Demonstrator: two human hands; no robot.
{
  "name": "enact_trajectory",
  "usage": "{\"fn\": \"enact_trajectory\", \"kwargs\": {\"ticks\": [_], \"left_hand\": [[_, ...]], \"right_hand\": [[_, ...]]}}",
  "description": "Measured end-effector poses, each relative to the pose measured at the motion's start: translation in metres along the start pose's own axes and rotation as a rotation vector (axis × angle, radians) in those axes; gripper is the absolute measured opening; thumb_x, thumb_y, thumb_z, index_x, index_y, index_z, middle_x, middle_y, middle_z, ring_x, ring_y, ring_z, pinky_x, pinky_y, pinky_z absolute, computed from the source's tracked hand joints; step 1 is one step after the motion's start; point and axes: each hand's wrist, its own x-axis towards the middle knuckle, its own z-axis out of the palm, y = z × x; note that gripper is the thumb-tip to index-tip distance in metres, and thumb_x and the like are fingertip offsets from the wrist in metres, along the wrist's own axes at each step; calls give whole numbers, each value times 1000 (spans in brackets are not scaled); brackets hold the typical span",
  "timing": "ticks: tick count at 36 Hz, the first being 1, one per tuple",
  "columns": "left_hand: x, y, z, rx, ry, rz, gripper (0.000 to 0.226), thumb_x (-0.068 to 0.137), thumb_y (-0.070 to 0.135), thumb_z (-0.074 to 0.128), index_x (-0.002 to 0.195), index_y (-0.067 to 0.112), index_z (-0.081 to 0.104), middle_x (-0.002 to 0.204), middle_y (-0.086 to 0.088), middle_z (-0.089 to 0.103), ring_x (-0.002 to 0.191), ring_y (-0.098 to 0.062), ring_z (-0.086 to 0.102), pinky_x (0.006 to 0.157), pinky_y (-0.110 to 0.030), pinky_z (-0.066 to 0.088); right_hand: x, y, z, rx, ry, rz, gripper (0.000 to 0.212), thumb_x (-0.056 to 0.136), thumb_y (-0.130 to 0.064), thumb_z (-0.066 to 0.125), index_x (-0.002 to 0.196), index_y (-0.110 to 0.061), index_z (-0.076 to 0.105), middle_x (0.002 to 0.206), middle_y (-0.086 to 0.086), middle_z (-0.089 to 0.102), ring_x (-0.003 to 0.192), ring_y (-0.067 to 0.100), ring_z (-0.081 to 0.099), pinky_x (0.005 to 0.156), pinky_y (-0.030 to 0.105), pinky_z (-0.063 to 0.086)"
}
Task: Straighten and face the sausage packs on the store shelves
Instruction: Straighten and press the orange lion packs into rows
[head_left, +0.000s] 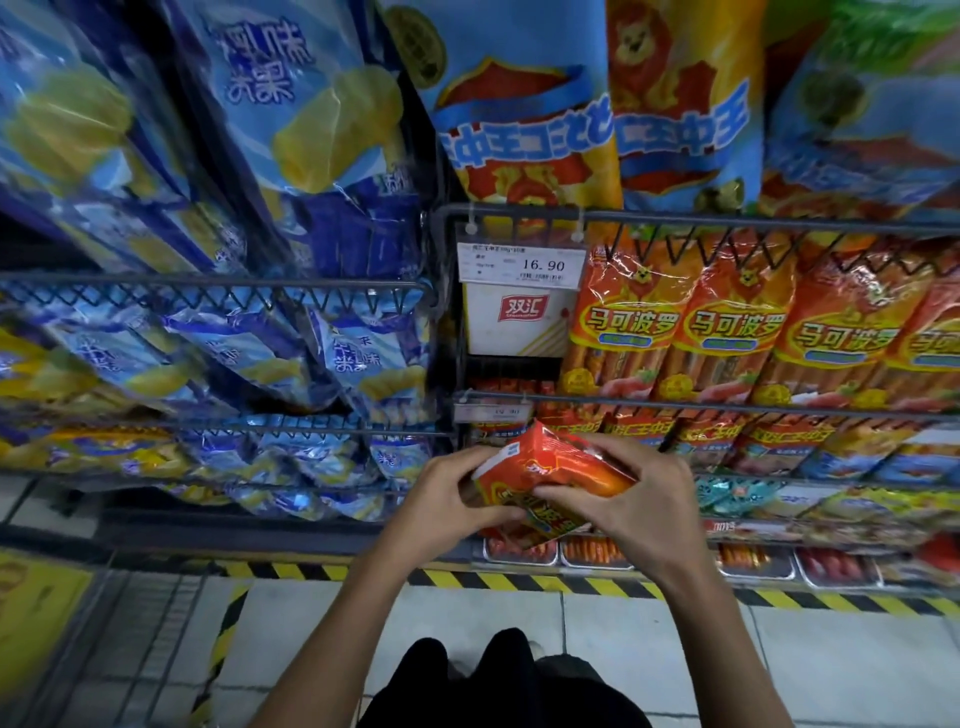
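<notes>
An orange-red sausage pack (545, 470) is held in front of the shelves, clear of them, between both hands. My left hand (457, 506) grips its left end with fingers curled under it. My right hand (631, 499) grips its right side, thumb across the yellow label. Behind it, a row of orange sausage packs (727, 332) stands upright behind a wire rail (727, 402). A lower row of red packs (701, 434) sits just beyond my hands.
Blue snack bags (249, 343) fill the wire shelves at left. A price tag reading 16.90 (522, 265) hangs on the upper rail above a white gap. Trays of loose sausages (592, 551) lie on the bottom shelf. Yellow-black tape (519, 579) marks the floor edge.
</notes>
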Motion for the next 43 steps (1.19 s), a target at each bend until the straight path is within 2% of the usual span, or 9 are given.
{"fn": "enact_trajectory", "kwargs": {"ticks": [3,9,14,18,24,30,35,39,43], "left_hand": [[1,-3,2,-72,75,40,59,71,25,93,126,17,71,116,10,74,110,-7,69,92,-25,56],[3,10,3,-234,210,55,43,65,16,92,105,19,76,102,9,79,98,-7,73,84,-17,55],[4,22,5,-425,225,-22,44,60,25,99,97,19,76,96,1,80,89,-14,76,73,-24,58],[11,31,4,-568,151,-105,81,43,52,99,110,16,70,105,-2,79,98,-18,75,76,-27,59],[19,41,-12,-633,74,-82,83,55,41,99,127,19,63,122,-2,74,113,-19,70,87,-32,59],[24,40,-20,-481,178,76,57,69,4,85,123,12,68,119,3,75,114,-15,70,92,-26,56],[27,43,-25,-344,231,236,55,75,6,84,128,5,67,124,0,74,119,-19,68,99,-27,53],[27,58,-27,-297,336,341,46,80,14,81,124,4,68,123,4,74,119,-15,67,101,-29,53],[35,70,-31,-221,405,385,52,86,22,79,134,11,64,133,-2,67,130,-20,59,110,-44,48]], "right_hand": [[0,-6,-5,91,-20,-3,73,65,-70,82,131,-51,58,119,-39,61,112,-12,59,88,22,59],[4,-8,-12,436,29,-25,99,73,-19,90,156,-22,35,142,-12,60,132,13,57,107,33,49],[4,2,0,517,-185,141,65,82,-25,80,141,-27,54,133,-16,66,126,8,61,104,29,52],[8,-3,8,589,-82,169,31,87,-21,69,117,-13,71,112,-7,77,108,10,71,87,23,58],[19,3,3,581,-23,137,32,88,-15,69,119,-5,71,112,-1,78,106,15,73,86,25,58],[24,6,-5,436,-99,68,44,85,-22,77,127,-25,63,121,-16,72,117,8,67,97,24,54],[35,-3,-10,252,3,21,37,75,-47,78,94,-16,73,93,-8,76,93,11,71,87,40,56],[48,-18,-14,305,95,-133,25,77,-35,79,100,-35,69,98,-23,74,95,6,71,87,28,57],[67,-22,-15,279,194,-163,16,80,-46,78,93,-44,68,84,2,70,77,34,65,70,56,54]]}}
